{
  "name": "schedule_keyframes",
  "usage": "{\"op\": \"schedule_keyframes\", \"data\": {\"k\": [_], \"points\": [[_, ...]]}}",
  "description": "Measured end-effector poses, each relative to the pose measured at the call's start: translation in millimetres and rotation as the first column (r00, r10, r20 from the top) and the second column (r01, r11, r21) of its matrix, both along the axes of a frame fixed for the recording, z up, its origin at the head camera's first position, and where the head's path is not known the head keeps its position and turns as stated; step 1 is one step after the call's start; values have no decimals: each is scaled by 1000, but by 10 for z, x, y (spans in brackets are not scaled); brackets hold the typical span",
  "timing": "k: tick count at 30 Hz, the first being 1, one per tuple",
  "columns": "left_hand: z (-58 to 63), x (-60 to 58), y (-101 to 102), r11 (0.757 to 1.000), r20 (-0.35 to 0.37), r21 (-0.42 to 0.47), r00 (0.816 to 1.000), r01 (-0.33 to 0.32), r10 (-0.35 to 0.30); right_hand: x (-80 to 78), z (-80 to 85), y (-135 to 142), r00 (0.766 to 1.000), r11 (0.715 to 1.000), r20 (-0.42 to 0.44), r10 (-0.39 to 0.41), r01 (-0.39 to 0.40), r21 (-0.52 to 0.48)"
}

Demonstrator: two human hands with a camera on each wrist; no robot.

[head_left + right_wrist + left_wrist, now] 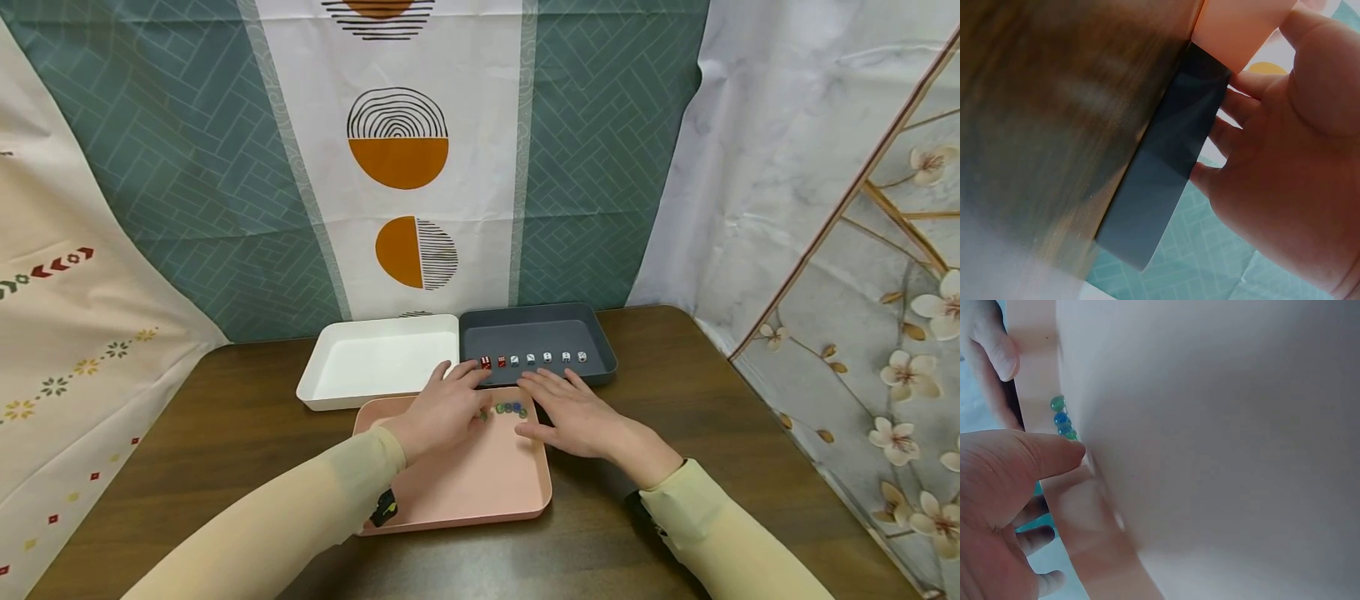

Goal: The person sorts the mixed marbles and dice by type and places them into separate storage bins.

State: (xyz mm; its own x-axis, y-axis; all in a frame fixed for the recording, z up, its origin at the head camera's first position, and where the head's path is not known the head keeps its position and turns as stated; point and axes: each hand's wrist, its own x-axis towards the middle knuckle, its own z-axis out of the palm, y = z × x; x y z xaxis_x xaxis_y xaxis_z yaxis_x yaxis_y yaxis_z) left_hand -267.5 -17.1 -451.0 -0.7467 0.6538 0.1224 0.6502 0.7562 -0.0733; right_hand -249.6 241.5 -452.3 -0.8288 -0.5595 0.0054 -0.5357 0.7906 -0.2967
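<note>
Inside the pink tray [472,492], several green and blue glass marbles [508,408] line up along the far wall. My left hand [444,414] hovers over that tray's far side with fingers stretched forward; in the left wrist view its thumb [1063,455] lies right beside the marbles [1061,417]. Over the pink tray's far right corner is my right hand [577,418], fingers extended toward the dark grey tray [528,321]. The right wrist view shows its fingertips by the outer walls of the dark tray [1160,156] and pink tray [1244,28]. Neither hand visibly holds anything.
Red dice [486,362] and white dice [547,357] form a row in the dark tray. A white tray [382,358] stands left of it. All three trays sit close together on a brown wooden table [255,408], with patterned cloth [592,167] hanging behind.
</note>
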Motion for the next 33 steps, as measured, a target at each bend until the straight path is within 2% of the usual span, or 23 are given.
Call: {"op": "schedule_keyframes", "data": {"k": [15, 20, 33], "points": [[132, 39, -31, 1000, -27, 24, 1000, 17, -16, 21, 5, -8, 1000, 1000, 8, -16, 16, 10], [215, 63, -67, 998, -26, 56, 999, 30, -29, 23, 17, -11, 1000, 1000, 11, -16, 16, 12], [388, 47, -239, 998, -36, 64, 999, -12, 14, 16, 20, -10, 1000, 1000, 14, -17, 17, 9]]}}
